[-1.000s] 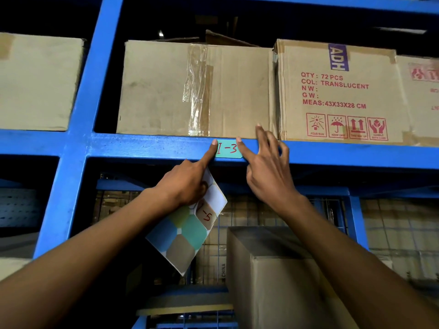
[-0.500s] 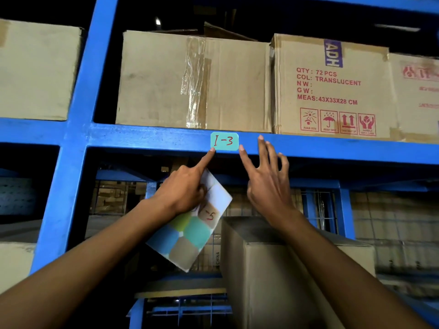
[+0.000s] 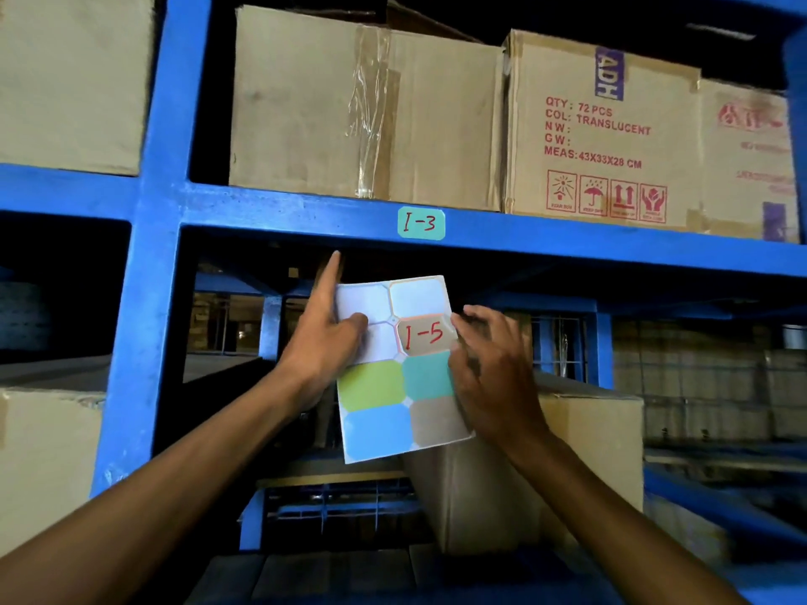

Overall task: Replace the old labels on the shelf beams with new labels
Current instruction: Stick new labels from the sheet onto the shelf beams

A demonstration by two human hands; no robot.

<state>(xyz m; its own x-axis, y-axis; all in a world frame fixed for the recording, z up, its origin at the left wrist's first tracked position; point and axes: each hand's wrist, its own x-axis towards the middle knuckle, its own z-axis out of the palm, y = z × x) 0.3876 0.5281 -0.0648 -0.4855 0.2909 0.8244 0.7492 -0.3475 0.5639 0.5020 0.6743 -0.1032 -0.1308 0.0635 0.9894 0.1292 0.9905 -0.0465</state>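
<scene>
Left hand [image 3: 325, 342] pinches sticker sheet [image 3: 399, 373], index extended. Right hand [image 3: 489, 369] fingertips curled at right edge of I-5 label [image 3: 425, 336], nearer, nothing lifted. I-3 label [image 3: 421, 223] sits on beam [image 3: 567, 242] above.

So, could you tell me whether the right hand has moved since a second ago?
Yes. The right hand has come down off the blue beam, away from the I-3 label, and now touches the I-5 sticker on the sheet.
</scene>
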